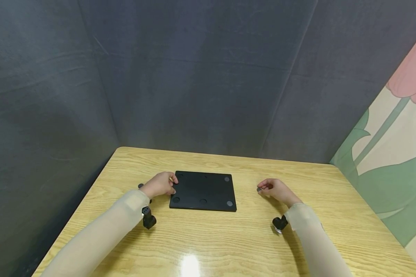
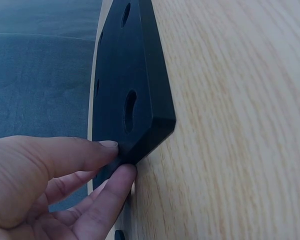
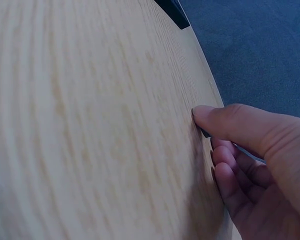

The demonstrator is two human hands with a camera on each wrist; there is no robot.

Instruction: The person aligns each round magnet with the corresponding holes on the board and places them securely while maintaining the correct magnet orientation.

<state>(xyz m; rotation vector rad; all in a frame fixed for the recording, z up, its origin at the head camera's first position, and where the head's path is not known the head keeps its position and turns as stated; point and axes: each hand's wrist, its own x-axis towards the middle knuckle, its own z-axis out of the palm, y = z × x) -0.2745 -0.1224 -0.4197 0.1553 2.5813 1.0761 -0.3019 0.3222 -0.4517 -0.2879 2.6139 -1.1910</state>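
Observation:
A flat black rectangular board (image 1: pixel 204 190) lies on the table, with round recesses along its long sides. The two recesses on its right side look greyer, each like a filled disc (image 1: pixel 230 203). My left hand (image 1: pixel 160 184) pinches the board's left edge. In the left wrist view the thumb (image 2: pixel 97 154) rests on the top face and the index finger (image 2: pixel 110 197) is against the edge beside a corner recess. To the right of the board, my right hand (image 1: pixel 276 190) holds a small dark disc (image 1: pixel 259 189) between thumb and fingers, close over the table.
Small dark round pieces (image 1: pixel 140 185) lie on the wooden table (image 1: pixel 225 238) by the left wrist. Black wrist cameras (image 1: pixel 148 218) hang below both forearms. A dark curtain (image 1: pixel 201 77) stands behind the table, and a flower-patterned cloth (image 1: pixel 395 154) borders its right side.

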